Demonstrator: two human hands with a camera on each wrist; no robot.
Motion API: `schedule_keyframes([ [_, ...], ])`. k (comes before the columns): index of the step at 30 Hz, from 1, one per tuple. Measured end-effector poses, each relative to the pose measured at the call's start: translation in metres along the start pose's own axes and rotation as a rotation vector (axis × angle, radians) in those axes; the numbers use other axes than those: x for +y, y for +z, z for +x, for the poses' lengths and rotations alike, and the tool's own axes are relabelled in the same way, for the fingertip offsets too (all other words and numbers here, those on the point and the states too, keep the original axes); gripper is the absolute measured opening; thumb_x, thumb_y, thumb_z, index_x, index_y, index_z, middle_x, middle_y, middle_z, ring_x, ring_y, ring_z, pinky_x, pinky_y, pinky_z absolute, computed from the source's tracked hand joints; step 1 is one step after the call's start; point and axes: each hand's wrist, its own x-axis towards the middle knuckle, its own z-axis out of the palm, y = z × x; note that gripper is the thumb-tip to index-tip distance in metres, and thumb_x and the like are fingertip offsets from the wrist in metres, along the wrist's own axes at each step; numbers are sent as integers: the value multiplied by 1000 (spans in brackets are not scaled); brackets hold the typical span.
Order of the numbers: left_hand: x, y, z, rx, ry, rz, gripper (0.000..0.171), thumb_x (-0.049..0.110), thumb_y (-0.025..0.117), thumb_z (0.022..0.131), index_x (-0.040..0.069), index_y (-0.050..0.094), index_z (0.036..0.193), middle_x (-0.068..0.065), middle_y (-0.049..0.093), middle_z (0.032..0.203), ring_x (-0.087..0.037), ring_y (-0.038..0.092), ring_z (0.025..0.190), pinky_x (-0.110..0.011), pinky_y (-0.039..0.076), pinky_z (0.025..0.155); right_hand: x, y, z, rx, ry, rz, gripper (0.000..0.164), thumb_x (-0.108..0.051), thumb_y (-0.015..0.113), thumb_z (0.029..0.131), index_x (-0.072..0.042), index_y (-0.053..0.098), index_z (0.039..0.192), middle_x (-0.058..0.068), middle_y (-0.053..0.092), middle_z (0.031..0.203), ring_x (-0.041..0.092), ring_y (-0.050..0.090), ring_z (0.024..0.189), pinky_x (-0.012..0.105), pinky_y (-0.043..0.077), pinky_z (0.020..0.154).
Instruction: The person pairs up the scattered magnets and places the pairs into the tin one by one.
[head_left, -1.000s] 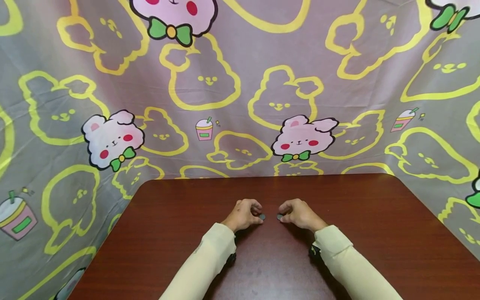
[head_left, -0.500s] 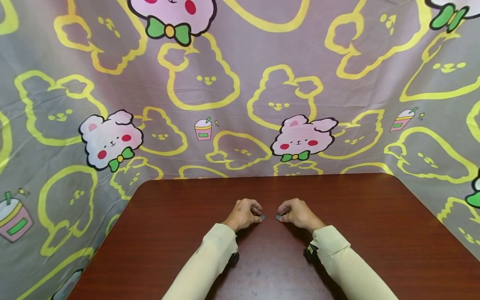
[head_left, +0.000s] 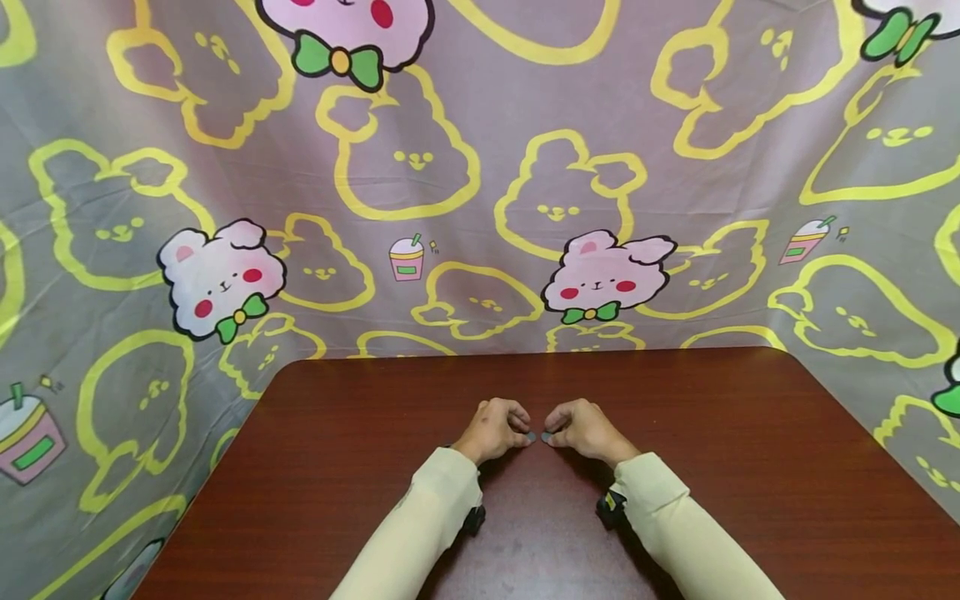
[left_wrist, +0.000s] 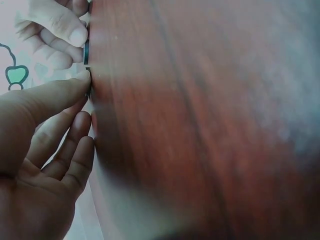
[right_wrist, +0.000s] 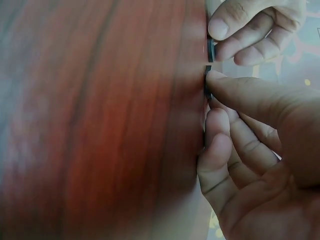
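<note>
Close together near the middle of the table, two small dark grey round discs lie almost flat, with a narrow gap between them. My left hand [head_left: 491,428] pinches the left disc [head_left: 532,437] between thumb and fingertips. Mirroring it, my right hand [head_left: 588,428] pinches the right disc [head_left: 546,437] in the same way. From the left wrist view, the right hand's disc [left_wrist: 86,52] appears edge-on as a thin dark strip at the table surface. The right wrist view has the right hand's disc [right_wrist: 208,82] partly covered by the thumb.
Both hands work low over a dark reddish-brown wooden table [head_left: 360,450] with rounded far corners. A grey-pink curtain [head_left: 480,108] printed with cartoon bunnies hangs along its back and sides. Dark wrist-worn devices, such as the right one [head_left: 611,507], sit under the sleeve cuffs.
Both hands have moved inward toward each other, each bringing its disc along. The gap between the discs has narrowed from clearly wide to small.
</note>
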Motion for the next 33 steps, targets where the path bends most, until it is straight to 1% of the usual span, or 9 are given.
schedule_keyframes([
  [5, 1, 1, 0, 1, -15, 3, 19, 0, 84, 78, 6, 74, 93, 2, 73, 83, -8, 66, 77, -25, 54, 74, -1, 1, 1, 0, -21, 6, 16, 3, 84, 74, -2, 75, 87, 4, 73, 83, 14, 65, 77, 30, 54, 67],
  [14, 1, 2, 0, 13, -2, 32, 20, -1, 85, 77, 5, 75, 93, 1, 74, 83, -11, 68, 78, -24, 54, 73, -2, 4, 2, 9, -14, 8, 16, 4, 84, 73, -3, 75, 85, 3, 72, 82, 13, 64, 76, 30, 53, 66],
  [20, -1, 0, -1, 9, 7, 33, 22, 0, 85, 77, 5, 74, 95, 0, 74, 85, -12, 69, 81, -24, 55, 74, -2, 4, 2, 4, -17, 17, 18, 3, 84, 73, -1, 74, 88, 5, 73, 84, 15, 66, 78, 31, 54, 68],
  [26, -1, -10, -5, 3, 8, 29, 27, 3, 87, 76, 4, 74, 99, -1, 75, 88, -14, 70, 84, -28, 55, 77, -1, 2, 1, -2, 16, 17, 20, 0, 85, 73, 0, 75, 90, 4, 71, 83, 14, 64, 76, 30, 53, 68],
  [30, -3, -21, -8, -19, -7, 27, 31, 7, 87, 77, 3, 73, 104, -3, 75, 94, -18, 69, 90, -31, 55, 80, 1, 1, 0, -6, 29, 8, 20, -2, 86, 73, -1, 76, 91, 3, 72, 83, 13, 63, 76, 29, 53, 67],
  [33, -5, -31, -12, -29, -20, 29, 33, 10, 86, 79, 3, 72, 108, -5, 74, 98, -20, 68, 92, -32, 56, 79, 1, 0, 0, -8, 31, 6, 21, -3, 86, 74, -1, 77, 92, 5, 74, 85, 14, 65, 79, 30, 53, 69],
])
